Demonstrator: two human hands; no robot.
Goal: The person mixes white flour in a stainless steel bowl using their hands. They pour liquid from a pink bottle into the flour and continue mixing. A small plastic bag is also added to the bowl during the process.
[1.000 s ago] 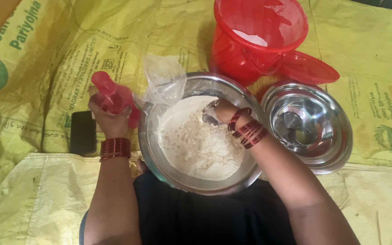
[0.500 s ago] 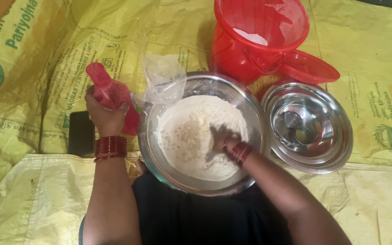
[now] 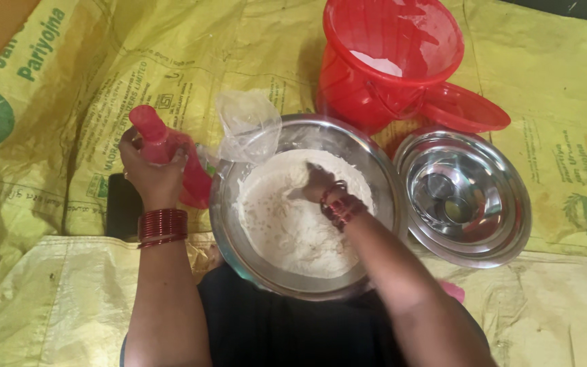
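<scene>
Mixing flour by hand, a red bottle held ready.

Your right hand (image 3: 315,182) is sunk in the flour (image 3: 300,217), fingers curled into a loose clench around a clump, inside the steel bowl (image 3: 236,224) just in front of you. Your left hand (image 3: 151,173) grips the red bottle (image 3: 164,153) upright, just left of that bowl. You seem mid-knead; the next move likely calls for tipping the bottle over the rim beside your working hand without overpouring. Half a second ago your right hand lay nearer you and flatter; now it has pushed toward the far side. The bottle has barely shifted. A clear bag (image 3: 247,122), red bucket (image 3: 388,61) and empty steel bowl (image 3: 504,231) sit beyond and right.
</scene>
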